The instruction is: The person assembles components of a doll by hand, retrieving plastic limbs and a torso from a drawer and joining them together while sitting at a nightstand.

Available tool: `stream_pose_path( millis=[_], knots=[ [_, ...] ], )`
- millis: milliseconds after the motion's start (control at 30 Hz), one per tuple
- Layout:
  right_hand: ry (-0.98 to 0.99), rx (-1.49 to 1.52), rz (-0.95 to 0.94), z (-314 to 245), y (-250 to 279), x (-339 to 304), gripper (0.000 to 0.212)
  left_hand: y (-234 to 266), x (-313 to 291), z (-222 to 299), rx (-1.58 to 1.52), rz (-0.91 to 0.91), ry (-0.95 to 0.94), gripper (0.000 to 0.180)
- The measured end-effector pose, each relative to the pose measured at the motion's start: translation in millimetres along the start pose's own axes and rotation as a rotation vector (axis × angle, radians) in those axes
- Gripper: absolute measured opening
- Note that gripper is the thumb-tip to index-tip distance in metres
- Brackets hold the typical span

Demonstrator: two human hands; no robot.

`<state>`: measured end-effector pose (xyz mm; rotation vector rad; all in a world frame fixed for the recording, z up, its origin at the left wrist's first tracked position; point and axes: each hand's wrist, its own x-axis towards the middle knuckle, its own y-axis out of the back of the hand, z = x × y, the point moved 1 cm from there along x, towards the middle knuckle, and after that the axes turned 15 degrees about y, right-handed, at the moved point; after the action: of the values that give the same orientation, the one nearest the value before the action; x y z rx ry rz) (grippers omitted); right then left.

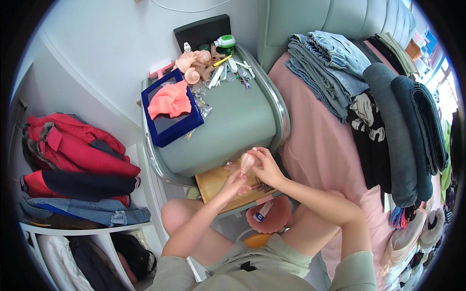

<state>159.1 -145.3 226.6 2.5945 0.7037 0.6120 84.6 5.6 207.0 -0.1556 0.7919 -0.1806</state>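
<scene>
Above an open drawer (209, 183), a glossy pale-pink bulb-shaped piece (247, 162) is held between my two hands. My left hand (236, 182) pinches its narrow lower end. The fingers of my right hand (264, 164) close on its upper right side. What exactly the piece is, I cannot make out. Small loose items (263, 186) lie in the drawer's wooden bottom, partly hidden behind my hands. On the green nightstand (228, 128) above the drawer sits a heap of similar pinkish pieces (192, 75).
A blue box (167, 138) holding a coral cloth (170, 100) rests on the nightstand, near a green-and-white bottle (225, 41). Between my knees is a pink scalloped bowl (274, 220). Folded jeans (325, 63) lie on the pink bed at right; shelved clothes (82, 145) stand left.
</scene>
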Motion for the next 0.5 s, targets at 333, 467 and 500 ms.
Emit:
stream_pose_path(
  millis=[333, 467, 500],
  knots=[
    [-0.323, -0.011, -0.304, 56, -43, -37, 0.046, 17, 35, -62, -0.19, 0.063, 0.237, 0.04],
    [-0.269, -0.211, -0.445, 105, -66, -52, 0.043, 16, 62, -110, -0.308, -0.023, 0.394, 0.049],
    [-0.274, -0.172, -0.441, 114, -69, -55, 0.042, 13, 66, -115, -0.326, -0.012, 0.411, 0.046]
  ],
)
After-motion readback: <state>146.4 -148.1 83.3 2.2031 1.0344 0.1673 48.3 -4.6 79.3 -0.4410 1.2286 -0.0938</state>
